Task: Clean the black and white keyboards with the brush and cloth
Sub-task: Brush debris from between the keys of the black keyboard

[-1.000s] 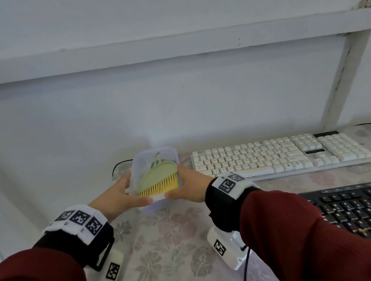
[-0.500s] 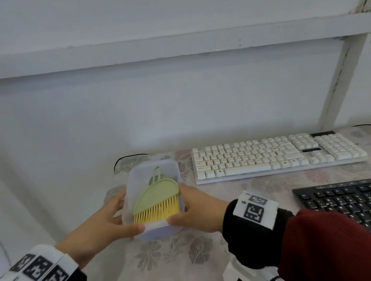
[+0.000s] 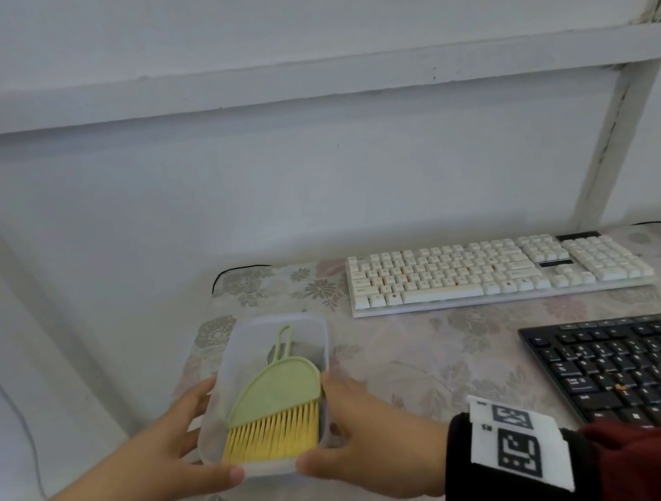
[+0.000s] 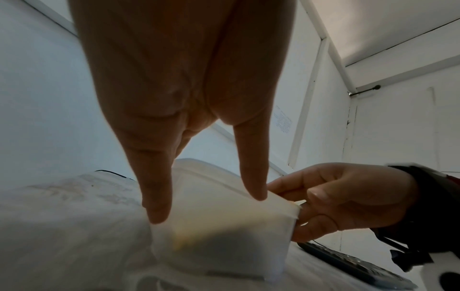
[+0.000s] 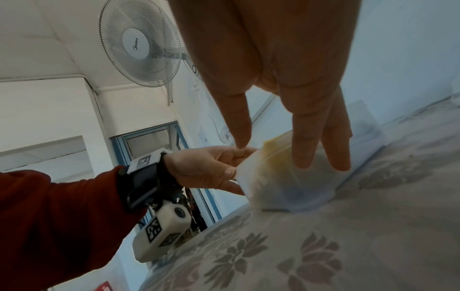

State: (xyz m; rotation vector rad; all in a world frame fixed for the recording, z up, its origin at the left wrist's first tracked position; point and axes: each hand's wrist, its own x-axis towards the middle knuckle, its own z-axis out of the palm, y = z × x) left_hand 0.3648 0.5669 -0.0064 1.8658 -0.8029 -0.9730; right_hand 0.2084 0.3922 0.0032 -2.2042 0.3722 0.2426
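Translucent rectangular plastic container point(image 3: 236, 377) gripped between both hands on floral-cloth surface point(image 3: 425, 369). Left hand point(image 3: 146, 465) clasps left wall, right hand point(image 3: 373, 447) right wall, thumbs on near rim. Inside: pale green brush with yellow bristles point(image 3: 275, 406). Cream-white keyboard point(image 3: 492, 270) behind right; black keyboard point(image 3: 650, 364) nearer right.

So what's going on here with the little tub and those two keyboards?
A person holds a clear plastic tub between both hands, the left hand on one side and the right hand on the other, over a flowered tablecloth. Inside lies a green brush with yellow bristles. The white keyboard sits at the back and the black keyboard nearer on the right; neither is being touched yet.
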